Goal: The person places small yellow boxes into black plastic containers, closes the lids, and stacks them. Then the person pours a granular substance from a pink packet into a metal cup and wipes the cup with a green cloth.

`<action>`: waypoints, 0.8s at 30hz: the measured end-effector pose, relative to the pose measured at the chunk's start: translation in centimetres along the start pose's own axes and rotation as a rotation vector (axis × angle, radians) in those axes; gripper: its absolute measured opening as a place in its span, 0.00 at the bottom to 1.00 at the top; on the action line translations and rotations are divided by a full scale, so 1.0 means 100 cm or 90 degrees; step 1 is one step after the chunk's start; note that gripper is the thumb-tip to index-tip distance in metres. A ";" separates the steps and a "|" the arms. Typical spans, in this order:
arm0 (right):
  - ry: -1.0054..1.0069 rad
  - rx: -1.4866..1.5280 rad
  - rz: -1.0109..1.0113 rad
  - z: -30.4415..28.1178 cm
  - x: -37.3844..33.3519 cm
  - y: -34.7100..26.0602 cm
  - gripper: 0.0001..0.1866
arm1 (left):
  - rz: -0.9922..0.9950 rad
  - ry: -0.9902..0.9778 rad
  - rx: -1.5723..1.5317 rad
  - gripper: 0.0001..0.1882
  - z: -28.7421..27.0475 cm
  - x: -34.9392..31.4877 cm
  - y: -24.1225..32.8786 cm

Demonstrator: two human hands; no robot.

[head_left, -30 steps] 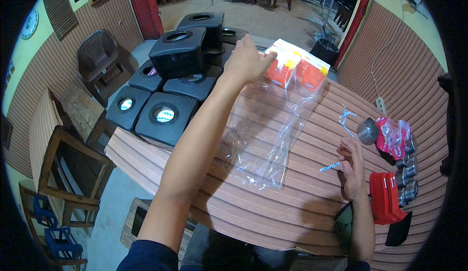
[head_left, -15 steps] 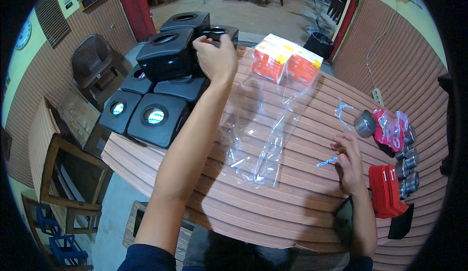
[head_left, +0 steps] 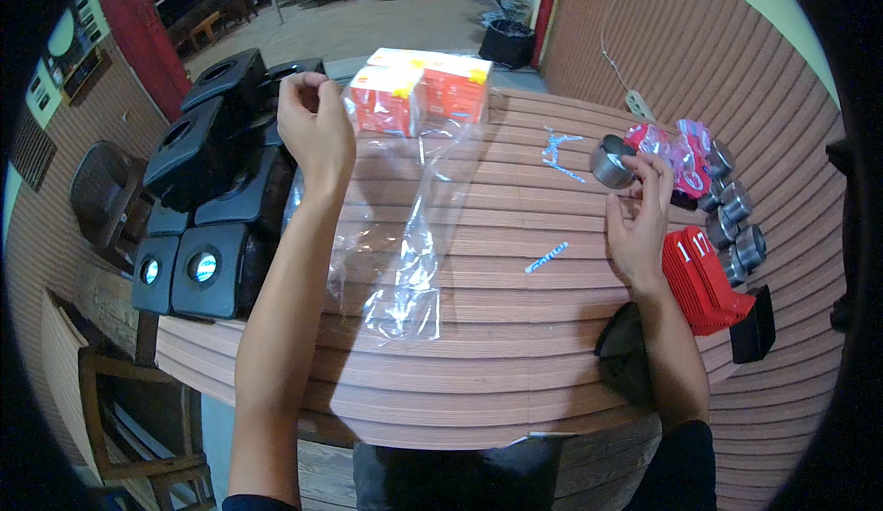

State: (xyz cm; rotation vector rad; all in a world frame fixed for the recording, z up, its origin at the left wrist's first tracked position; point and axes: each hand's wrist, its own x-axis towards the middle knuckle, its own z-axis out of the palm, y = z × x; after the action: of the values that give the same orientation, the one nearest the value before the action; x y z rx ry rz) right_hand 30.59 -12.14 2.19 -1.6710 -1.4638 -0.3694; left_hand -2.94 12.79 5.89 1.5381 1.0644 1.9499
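My left hand (head_left: 317, 134) is raised with its fingers curled in, between the black tissue boxes (head_left: 225, 267) and the orange-and-white tissue packs (head_left: 384, 106). Its fingertips are partly hidden, so whether it holds anything does not show. A clear plastic bag (head_left: 405, 276) trails from the packs toward me. Over at the right, my right hand (head_left: 639, 221) is open, thumb and fingers apart. Its fingertips overlap the edge of a round metal container (head_left: 612, 161); contact cannot be made out. A blue printed strip (head_left: 547, 258) lies on the table left of this hand.
More blue strips (head_left: 561, 154) lie farther back. Pink-and-red packets (head_left: 676, 157), several metal containers (head_left: 736, 200), red plastic markers (head_left: 699, 281) and a black block (head_left: 754, 325) line the right. A dark green item (head_left: 625, 355) sits beside my right forearm. A wooden chair (head_left: 138, 401) stands left of the table.
My view has turned right. The right hand has let go of the blue strip, leaving it on the table, and reached to the metal container. My left hand has moved off the black boxes, its fingers curling.
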 end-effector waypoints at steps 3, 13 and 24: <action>0.050 -0.091 -0.011 0.001 0.006 0.015 0.31 | 0.073 -0.156 -0.095 0.02 0.021 -0.026 0.037; 0.024 -0.262 0.036 0.005 0.005 0.035 0.41 | 0.293 -0.813 0.251 0.41 0.034 -0.195 0.077; 0.214 -0.238 -0.089 -0.123 0.031 -0.009 0.28 | 0.335 -0.794 0.310 0.58 0.046 -0.207 0.040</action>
State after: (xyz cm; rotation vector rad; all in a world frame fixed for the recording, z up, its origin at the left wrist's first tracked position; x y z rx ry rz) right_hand 34.36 -19.43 11.94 -1.6898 -1.3144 -1.0018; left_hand 7.89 -3.52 -3.29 2.8593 0.5584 0.5344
